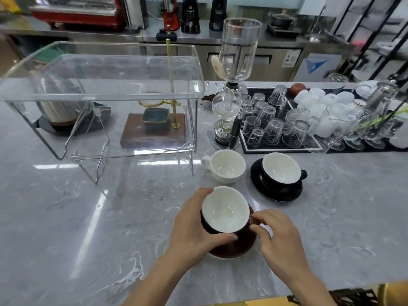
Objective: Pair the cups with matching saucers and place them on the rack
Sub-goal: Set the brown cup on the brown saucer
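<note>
Head view:

- The left hand (194, 226) wraps around the near side of a brown cup (224, 212) — thumb by the front of the cup, fingers curled over the far rim.
- The right hand (278, 237) pinches the brown cup's handle with fingertips, on the cup's right side.
- The brown cup is white inside. It tilts a little and sits on a brown saucer (236, 248), which lies on the grey marble counter (88, 217) close to the person.
- A white edge peeks out from under the brown saucer at the front; it is too hidden to tell what it is.
- Behind the brown cup stands a white cup (226, 165) straight on the counter, its handle to the left.
- Just to its right, a black cup (281, 168) sits upright on a black saucer (276, 191), handle to the right.
- To the left, well apart from the cups, stands a clear plastic rack (99, 96) on thin legs — you can see right through it.
- Behind the rack sits a wooden stand with a brass pole (154, 129).
- A tall glass coffee maker (234, 69) stands behind the white cup.
- To the right of it, a black mat (278, 146) holds many upside-down glasses (271, 129).
</note>
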